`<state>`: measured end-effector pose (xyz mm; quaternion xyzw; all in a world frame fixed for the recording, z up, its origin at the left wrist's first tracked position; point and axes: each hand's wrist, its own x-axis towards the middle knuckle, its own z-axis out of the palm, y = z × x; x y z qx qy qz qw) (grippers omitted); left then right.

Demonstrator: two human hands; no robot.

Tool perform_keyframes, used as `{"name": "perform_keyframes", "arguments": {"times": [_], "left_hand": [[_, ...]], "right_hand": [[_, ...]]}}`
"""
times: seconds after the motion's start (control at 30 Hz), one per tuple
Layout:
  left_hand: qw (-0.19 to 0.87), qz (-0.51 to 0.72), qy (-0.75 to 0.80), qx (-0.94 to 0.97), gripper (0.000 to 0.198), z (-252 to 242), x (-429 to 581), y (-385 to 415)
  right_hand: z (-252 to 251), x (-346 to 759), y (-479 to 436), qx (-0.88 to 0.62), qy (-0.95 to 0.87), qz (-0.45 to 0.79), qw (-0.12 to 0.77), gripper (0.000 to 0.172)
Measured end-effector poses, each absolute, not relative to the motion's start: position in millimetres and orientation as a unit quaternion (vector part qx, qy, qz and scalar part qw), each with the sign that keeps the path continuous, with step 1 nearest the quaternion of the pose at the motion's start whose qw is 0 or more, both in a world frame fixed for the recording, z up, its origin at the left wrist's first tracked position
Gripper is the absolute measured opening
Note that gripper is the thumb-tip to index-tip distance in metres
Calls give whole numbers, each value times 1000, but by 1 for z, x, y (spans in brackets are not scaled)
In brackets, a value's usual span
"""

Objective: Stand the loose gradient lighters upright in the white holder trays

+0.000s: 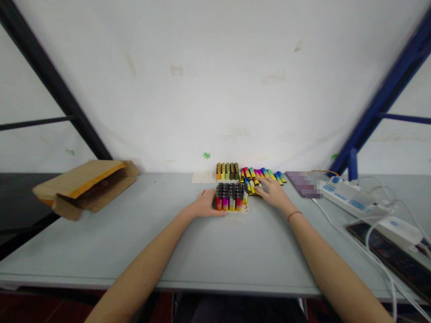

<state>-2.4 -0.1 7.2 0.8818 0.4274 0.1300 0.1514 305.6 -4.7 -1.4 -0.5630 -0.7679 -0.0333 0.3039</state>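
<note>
The left hand (204,204) is curving around the left end of the near tray (246,209), its thumb lying along the front edge; the other fingers are partly hiding behind the load, so I can't tell how tightly they are closing. The right hand (272,193) is resting half-curled over the loose lighters (266,173), fingertips among them, and from here I can't tell whether it is pinching one. A thin red band (294,215) is circling that wrist. In the near tray, dark-topped lighters (232,198) are standing upright in rows, red, purple and yellowish bodies showing, while a few bare holes are showing at its right front corner. Just behind, upright yellow and dark pieces (227,172) are standing in a block, with a pale holed tray (203,178) lying at their left. The loose lighters are lying in a bright heap right of that block. Farther right, a blurred purplish slab (301,183) is lying near a white power strip (357,205), white cables (336,229) are trailing past a dark phone (393,255), and far left an open paper envelope (85,179) is lying on the grey table (128,242).
</note>
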Motion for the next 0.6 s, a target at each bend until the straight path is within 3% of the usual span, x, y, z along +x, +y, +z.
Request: {"name": "perform_keyframes", "arguments": {"times": [0.23,0.4,0.6], "left_hand": [[150,140,426,881,84,6,-2,1],[151,148,422,882,83,6,-3,1],[151,145,422,882,84,7,-2,1]], "right_hand": [[2,303,-8,-545,-799,-52,248,40],[11,297,-13,-555,-803,-32,212,46],[17,283,-19,-585,-802,0,121,31]]}}
